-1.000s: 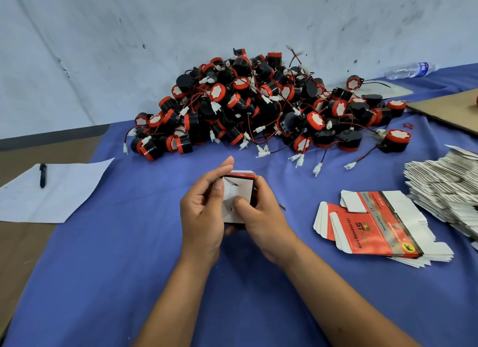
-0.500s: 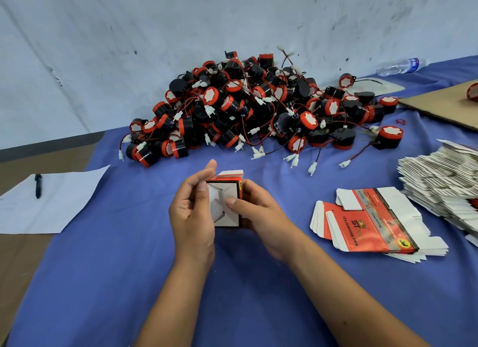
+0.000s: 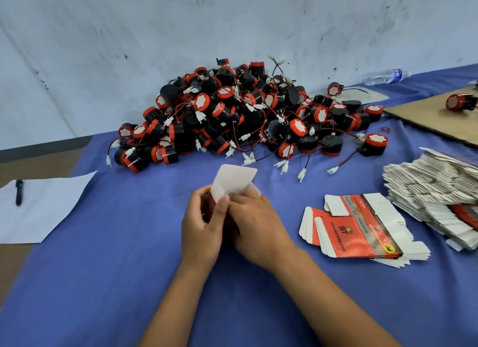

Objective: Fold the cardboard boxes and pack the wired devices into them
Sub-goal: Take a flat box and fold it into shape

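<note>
Small cardboard box [image 3: 234,185] gripped in both hands above the blue worktop [image 3: 108,269], just in front of the heap of wired devices [image 3: 248,113]. Turned since half a second ago: then an open end faced up, now a white flap raised toward the heap. Left hand [image 3: 203,223] curled round the box's left side, thumb on the flap base; right hand [image 3: 254,226] pinching its right side. Right of the box, flat printed blanks [image 3: 359,230]; farther right, a bigger stack [image 3: 434,191].
</note>
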`<state>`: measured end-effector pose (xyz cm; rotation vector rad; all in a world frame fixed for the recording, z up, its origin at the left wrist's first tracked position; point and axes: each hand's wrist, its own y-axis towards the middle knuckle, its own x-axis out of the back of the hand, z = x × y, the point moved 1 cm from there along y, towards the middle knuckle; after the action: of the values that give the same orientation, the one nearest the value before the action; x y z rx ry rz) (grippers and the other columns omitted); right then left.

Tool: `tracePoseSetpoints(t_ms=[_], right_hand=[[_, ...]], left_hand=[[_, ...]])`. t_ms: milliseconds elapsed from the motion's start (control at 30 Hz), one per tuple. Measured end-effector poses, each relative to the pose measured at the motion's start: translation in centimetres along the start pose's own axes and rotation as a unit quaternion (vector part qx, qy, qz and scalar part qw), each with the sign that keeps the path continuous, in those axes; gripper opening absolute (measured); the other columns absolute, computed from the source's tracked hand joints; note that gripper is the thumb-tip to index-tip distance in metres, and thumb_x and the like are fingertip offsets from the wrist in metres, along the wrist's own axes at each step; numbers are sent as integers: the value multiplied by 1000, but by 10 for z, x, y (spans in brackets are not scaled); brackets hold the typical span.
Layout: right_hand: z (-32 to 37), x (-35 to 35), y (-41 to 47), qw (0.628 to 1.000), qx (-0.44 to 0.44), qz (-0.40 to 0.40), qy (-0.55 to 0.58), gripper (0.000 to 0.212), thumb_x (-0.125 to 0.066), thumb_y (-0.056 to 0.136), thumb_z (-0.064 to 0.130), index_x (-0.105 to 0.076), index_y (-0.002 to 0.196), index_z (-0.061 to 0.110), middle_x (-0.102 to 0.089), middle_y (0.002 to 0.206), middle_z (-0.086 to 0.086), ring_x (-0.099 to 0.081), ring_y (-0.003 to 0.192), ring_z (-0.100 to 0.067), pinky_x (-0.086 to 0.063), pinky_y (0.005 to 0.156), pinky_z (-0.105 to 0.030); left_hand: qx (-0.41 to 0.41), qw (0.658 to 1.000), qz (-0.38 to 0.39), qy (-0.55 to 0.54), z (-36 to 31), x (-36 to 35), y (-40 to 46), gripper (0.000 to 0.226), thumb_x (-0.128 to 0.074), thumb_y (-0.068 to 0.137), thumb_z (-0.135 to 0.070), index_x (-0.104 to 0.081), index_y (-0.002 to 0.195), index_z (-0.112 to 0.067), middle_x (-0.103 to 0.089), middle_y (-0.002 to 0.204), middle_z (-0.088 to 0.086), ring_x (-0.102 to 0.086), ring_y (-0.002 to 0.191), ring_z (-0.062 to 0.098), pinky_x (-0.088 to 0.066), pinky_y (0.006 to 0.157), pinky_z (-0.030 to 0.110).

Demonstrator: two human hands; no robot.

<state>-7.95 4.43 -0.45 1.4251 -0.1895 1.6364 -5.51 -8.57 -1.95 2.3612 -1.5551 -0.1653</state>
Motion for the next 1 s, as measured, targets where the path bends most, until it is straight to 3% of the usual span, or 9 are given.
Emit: tracePoseSetpoints(t_ms=[133, 233, 333, 467, 533, 600, 767, 867, 1000], right_hand=[[-14, 20, 2, 978, 36, -185, 86, 26, -59, 79, 11, -72, 101, 12, -64, 117, -1, -51, 114, -25, -43, 97, -31], [-55, 39, 18, 940, -106, -319, 65, 21, -54, 79, 4, -69, 93, 8, -63, 99, -5, -51, 96, -27, -41, 84, -30], [-114, 53, 45, 948, -260, -172, -60, 41, -58, 82, 0, -60, 122, 10, -53, 120, -14, -42, 112, -35, -42, 86, -41], [-173, 70, 82, 944, -247, 11, -217, 96, -60, 85, -10, -18, 160, 32, -2, 168, -14, -6, 152, -48, -53, 86, -46], [-191, 73, 96, 946, -203, 65, -245, 108, -58, 84, -15, -4, 163, 36, 14, 171, -7, 6, 155, -46, -53, 84, -43], [-200, 75, 104, 949, -197, 88, -229, 102, -61, 84, -16, -14, 163, 27, -4, 169, -13, -14, 152, -49, -52, 95, -48], [-170, 81, 100, 953, -215, 79, -197, 25, -75, 86, 29, -57, 94, 12, -59, 111, -18, -58, 85, -34, -53, 71, -41], [-131, 73, 75, 939, -225, 176, -193, 59, -59, 85, 72, -48, 71, 16, -57, 71, -5, -52, 60, -20, -41, 54, -31], [-69, 49, 47, 943, -222, 222, -109, 88, -23, 89, 87, -52, 48, 16, -60, 55, -3, -58, 59, -21, -40, 55, -32]], left_hand=[[14, 996, -30, 79, 7, 0, 2, 53, -53, 86, -70, -60, 116, -27, -71, 107, -12, -68, 98, 5, -57, 85, 36], [30, 990, -12, 137, 9, -8, 3, 48, -55, 91, -72, -57, 116, -31, -67, 107, -21, -63, 98, -8, -48, 78, 20], [18, 979, 14, 204, 7, -25, 7, 24, -57, 99, -48, -56, 109, -27, -67, 96, -19, -61, 90, -7, -45, 68, 13], [-1, 972, 15, 236, 6, -33, 7, 17, -55, 103, -37, -55, 107, -20, -67, 94, -7, -63, 87, 16, -52, 75, 39], [0, 975, 13, 221, 9, -28, 5, 12, -57, 102, -39, -56, 106, -27, -68, 95, -15, -64, 89, 2, -49, 73, 25], [9, 980, 5, 196, 9, -24, 4, 17, -57, 101, -46, -59, 106, -30, -69, 96, -20, -63, 91, -8, -44, 67, 9], [24, 985, -64, 159, 5, -20, 5, 33, -50, 90, -56, -58, 109, -30, -66, 100, -22, -62, 93, -12, -44, 71, 11], [18, 977, -116, 177, 4, -14, 5, 18, -58, 101, -45, -56, 108, -28, -64, 97, -22, -65, 92, 5, -48, 76, 29], [12, 965, -140, 220, 1, 6, 2, 19, -62, 100, -38, -57, 109, -21, -65, 99, -9, -65, 94, 19, -52, 83, 39]])
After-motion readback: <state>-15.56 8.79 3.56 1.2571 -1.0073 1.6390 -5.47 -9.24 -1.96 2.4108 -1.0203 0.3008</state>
